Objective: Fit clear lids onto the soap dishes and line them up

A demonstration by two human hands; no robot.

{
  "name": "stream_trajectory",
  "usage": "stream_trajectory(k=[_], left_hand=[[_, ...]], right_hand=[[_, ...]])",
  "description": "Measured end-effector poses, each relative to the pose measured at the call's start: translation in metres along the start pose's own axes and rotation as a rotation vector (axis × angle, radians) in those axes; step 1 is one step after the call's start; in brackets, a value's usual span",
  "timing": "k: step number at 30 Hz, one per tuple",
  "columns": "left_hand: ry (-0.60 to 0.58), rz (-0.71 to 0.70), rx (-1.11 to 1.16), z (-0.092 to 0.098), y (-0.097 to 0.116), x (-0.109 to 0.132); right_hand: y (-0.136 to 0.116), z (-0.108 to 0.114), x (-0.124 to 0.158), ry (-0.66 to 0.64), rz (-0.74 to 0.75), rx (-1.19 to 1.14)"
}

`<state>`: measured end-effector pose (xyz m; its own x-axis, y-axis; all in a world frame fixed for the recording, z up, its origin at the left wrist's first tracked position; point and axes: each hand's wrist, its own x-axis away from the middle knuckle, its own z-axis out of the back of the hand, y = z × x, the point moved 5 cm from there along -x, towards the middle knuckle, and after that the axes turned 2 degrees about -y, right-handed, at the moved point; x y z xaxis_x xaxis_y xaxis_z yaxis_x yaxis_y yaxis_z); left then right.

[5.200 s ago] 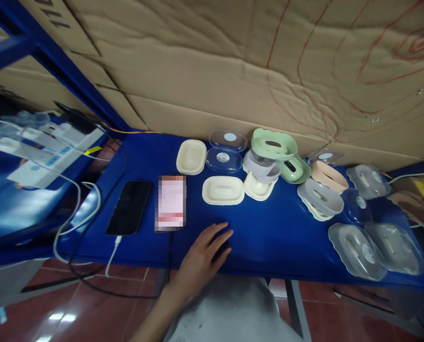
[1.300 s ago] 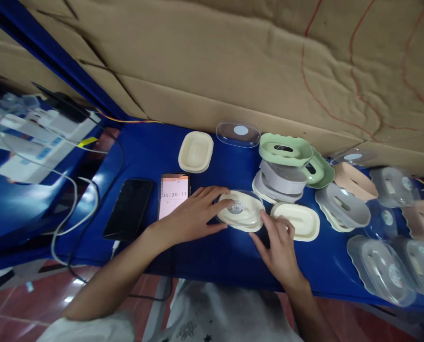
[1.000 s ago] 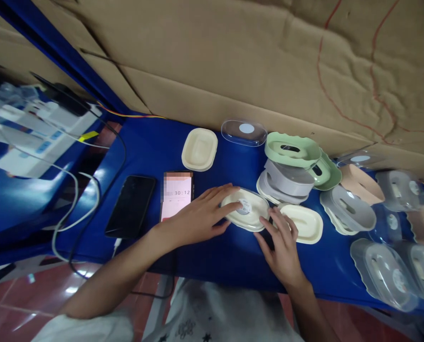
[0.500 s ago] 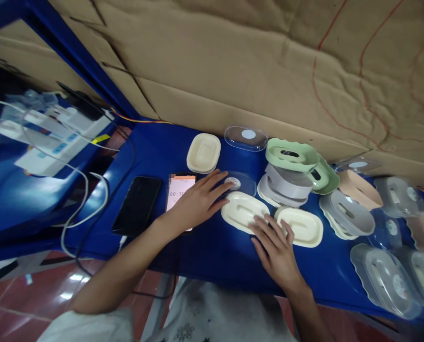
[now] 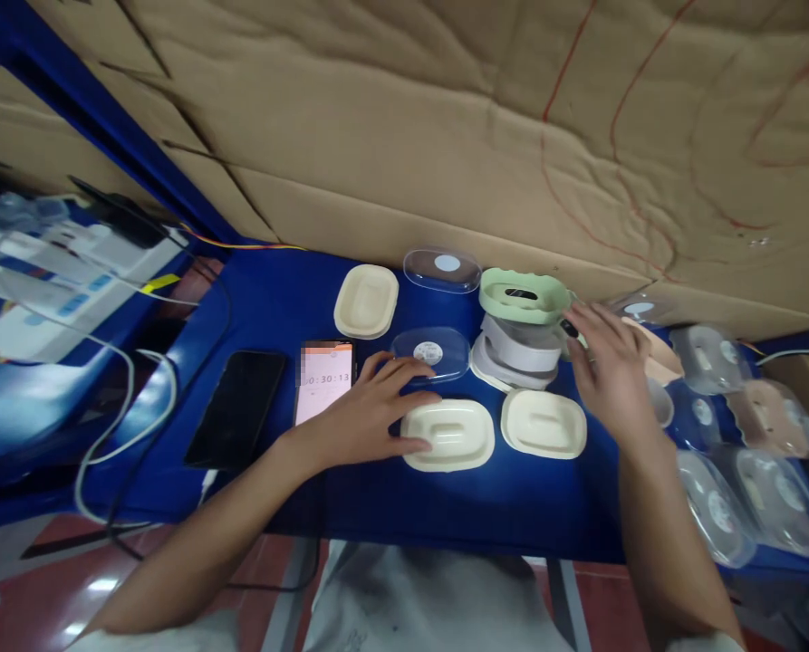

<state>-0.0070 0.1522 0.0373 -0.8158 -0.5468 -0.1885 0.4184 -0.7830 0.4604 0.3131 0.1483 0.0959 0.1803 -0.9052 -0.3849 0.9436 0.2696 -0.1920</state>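
My left hand [image 5: 383,407] is open, fingers spread over the left end of a cream oval soap dish tray [image 5: 455,435] and the near edge of a clear oval lid [image 5: 445,349] with a round label. My right hand [image 5: 608,367] is open at the right of the stack, thumb and fingers apart around a green soap dish [image 5: 570,328] that it mostly hides. Another green dish [image 5: 495,303] with a wavy rim sits on top of grey dishes [image 5: 523,349]. A second cream tray [image 5: 544,424] lies between my hands.
A further cream tray [image 5: 367,302] and a clear lid [image 5: 443,270] lie at the back. Two phones [image 5: 236,407] are on the left, one showing a timer [image 5: 326,380]. Several lidded dishes [image 5: 777,498] crowd the right. Cables [image 5: 132,380] and a power strip [image 5: 71,299] are far left.
My right hand has left the cream trays and moved right and back to the green dish. My left hand stays by the left cream tray. The view has shifted slightly.
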Motion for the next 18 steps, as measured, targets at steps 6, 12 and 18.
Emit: stream_trajectory(k=[6,12,18], left_hand=[[-0.149,-0.004,0.013,-0.014,0.006,0.001],[-0.129,0.009,-0.001,-0.01,0.006,0.001],[-0.089,0.027,-0.039,-0.01,-0.002,0.002]], right_hand=[[0.028,-0.022,-0.051,-0.206,0.032,-0.174],[0.012,-0.019,-0.058,-0.221,-0.006,-0.198],[-0.008,0.022,-0.017,0.153,-0.179,-0.551]])
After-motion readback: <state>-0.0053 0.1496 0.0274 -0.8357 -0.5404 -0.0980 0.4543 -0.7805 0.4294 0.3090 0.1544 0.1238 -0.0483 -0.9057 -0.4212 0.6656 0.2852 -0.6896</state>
